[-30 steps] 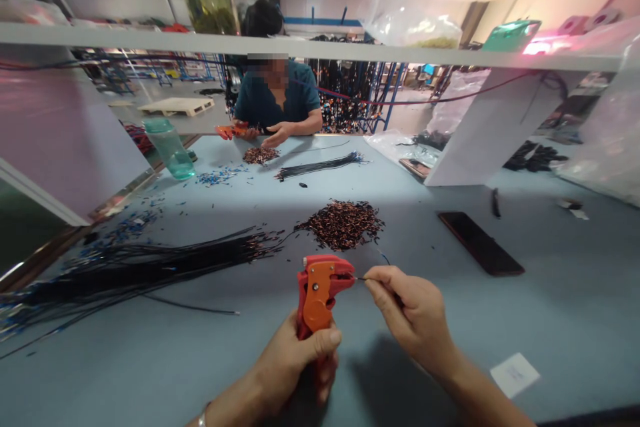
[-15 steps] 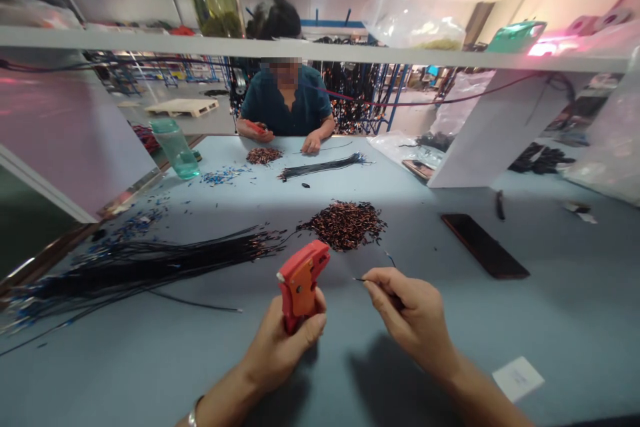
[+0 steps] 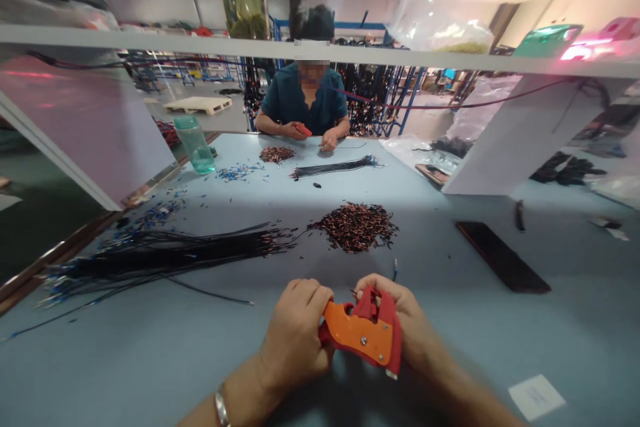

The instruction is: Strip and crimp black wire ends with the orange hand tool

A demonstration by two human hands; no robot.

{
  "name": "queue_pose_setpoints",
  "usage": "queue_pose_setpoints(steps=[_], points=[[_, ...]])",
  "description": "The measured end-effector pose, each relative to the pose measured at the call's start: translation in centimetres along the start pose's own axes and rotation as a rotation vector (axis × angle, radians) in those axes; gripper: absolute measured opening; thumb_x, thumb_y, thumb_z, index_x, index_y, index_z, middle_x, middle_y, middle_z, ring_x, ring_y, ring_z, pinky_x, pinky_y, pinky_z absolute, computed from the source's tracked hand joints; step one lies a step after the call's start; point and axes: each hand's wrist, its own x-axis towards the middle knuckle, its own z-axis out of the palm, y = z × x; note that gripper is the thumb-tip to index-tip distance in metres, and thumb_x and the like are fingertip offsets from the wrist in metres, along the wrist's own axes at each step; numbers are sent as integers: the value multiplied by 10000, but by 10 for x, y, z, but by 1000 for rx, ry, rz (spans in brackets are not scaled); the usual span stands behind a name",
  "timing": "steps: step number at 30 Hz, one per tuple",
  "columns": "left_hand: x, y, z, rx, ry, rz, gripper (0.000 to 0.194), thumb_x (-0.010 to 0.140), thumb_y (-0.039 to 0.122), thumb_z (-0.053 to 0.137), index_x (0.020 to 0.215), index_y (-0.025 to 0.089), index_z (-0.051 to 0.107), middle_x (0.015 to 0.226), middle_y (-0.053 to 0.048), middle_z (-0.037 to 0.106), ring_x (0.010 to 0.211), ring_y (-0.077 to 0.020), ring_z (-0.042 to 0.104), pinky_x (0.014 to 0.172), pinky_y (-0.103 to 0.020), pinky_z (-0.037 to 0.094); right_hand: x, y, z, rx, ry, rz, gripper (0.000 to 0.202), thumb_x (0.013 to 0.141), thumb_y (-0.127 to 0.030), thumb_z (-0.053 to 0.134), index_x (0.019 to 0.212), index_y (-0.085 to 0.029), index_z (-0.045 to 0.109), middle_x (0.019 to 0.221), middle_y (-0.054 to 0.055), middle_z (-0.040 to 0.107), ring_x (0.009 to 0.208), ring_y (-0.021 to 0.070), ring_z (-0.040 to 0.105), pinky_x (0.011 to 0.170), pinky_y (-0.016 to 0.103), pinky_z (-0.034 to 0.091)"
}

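My left hand (image 3: 300, 330) is wrapped round the handles of a red and orange wire stripper (image 3: 367, 339), its jaw end turned to the right. Behind that head, my right hand (image 3: 407, 310) pinches a short dark wire (image 3: 395, 270), whose blue-tipped end sticks up past the fingers. The wire's other end is at the stripper's jaws; whether it sits inside them I cannot tell. Beyond both hands lies a heap of small black and copper-coloured pieces (image 3: 357, 227). A long bundle of black wires (image 3: 175, 257) with blue and silver ends stretches to the left.
A phone (image 3: 503, 257) and a white paper square (image 3: 537, 397) lie on the right. Across the table a co-worker (image 3: 305, 103) holds a red tool. A green bottle (image 3: 195, 147) stands at the back left. A white shelf (image 3: 350, 50) spans the table above.
My left hand has turned the wire stripper from upright to lying rightward, bringing its head against my right hand. The wire's end has come to the jaws. The view has shifted slightly left.
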Motion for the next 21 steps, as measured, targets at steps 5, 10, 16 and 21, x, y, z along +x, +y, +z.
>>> queue_pose_setpoints(steps=[5,10,16,21], points=[[2,-1,-1,25,15,8,142,671,149,519,811,168,524,745,-85,552,695,-231,476,639,-366,392,-2,1,0,-3,-55,32,173,697,-262,698,751,-175,559,600,-37,575,508,80,448,478,175,371],[2,-1,-1,27,26,2,160,666,143,508,822,180,508,751,-77,550,692,-227,481,647,-366,392,-3,-2,-1,-37,-87,5,198,713,-289,703,700,-171,544,588,-49,536,504,69,417,467,167,356],[4,1,-2,38,37,-11,160,655,130,501,798,198,473,725,-54,537,664,-210,467,635,-347,380,-3,-3,1,-99,-77,-29,235,676,-289,740,630,-161,548,610,-44,497,528,71,397,468,165,353],[4,2,-3,42,22,-14,155,657,131,501,794,199,473,719,-55,535,664,-210,467,637,-349,389,-2,-3,0,-116,-102,-27,226,692,-317,727,653,-168,562,615,-37,506,522,78,400,451,171,352]])
